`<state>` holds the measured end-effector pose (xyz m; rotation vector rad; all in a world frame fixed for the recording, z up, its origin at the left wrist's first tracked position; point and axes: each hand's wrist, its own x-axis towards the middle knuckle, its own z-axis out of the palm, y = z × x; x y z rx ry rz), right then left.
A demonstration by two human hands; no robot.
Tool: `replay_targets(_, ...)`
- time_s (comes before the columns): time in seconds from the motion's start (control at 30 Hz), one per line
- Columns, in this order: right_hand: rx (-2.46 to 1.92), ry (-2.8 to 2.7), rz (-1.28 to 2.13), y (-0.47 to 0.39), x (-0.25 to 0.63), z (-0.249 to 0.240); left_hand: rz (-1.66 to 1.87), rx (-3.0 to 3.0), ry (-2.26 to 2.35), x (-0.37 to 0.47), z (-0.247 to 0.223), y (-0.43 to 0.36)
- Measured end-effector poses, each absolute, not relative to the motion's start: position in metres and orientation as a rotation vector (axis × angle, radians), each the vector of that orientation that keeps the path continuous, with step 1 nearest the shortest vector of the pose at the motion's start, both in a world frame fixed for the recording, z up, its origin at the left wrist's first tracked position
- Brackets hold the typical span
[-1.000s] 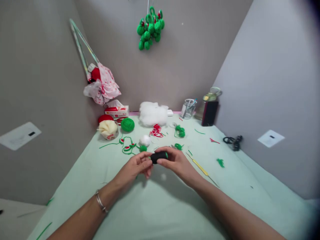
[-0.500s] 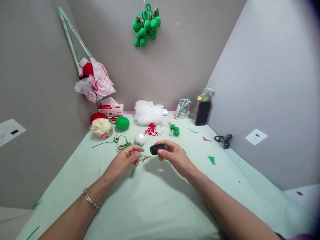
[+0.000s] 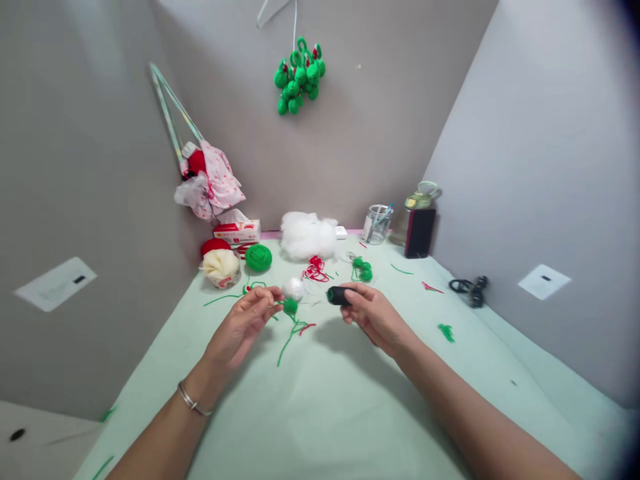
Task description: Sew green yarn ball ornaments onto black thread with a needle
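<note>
Across the lower part of the frame lies a counter (image 3: 320, 413) with a pale green cover, and both forearms come over it. Just beyond, near the middle, a short red strand (image 3: 307, 329) lies with green ones. At centre right, the right hand (image 3: 375, 317) holds a black spool (image 3: 339, 296) between thumb and fingers, its end facing left. At centre left, the left hand (image 3: 247, 323) has its fingertips brought close together; I cannot tell whether they pinch a thread. Just beside these fingertips is a small green ball (image 3: 290, 306), and behind it a white ball (image 3: 293, 289). Farther back are a red yarn tangle (image 3: 315, 270) and white stuffing (image 3: 307, 239). At the upper middle, a green bunch (image 3: 300, 77) hangs before the wall.
</note>
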<state>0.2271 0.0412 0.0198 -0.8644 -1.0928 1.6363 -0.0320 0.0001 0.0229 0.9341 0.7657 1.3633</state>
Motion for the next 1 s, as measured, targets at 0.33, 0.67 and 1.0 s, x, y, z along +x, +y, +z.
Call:
replay_targets(0.33,-0.867,-0.837,1.392,0.063,0.260,0.043,1.635,0.573,0.596,-0.069,0.041,0.012)
replay_targets(0.67,-0.806,-0.584,1.303,0.075,0.284,0.050,1.342,0.998,0.761,-0.087,0.044,0.008)
replay_targets(1.0,-0.797,-0.621,1.180,0.084,0.299,0.046,1.219,1.513,1.513,-0.109,0.019,0.028)
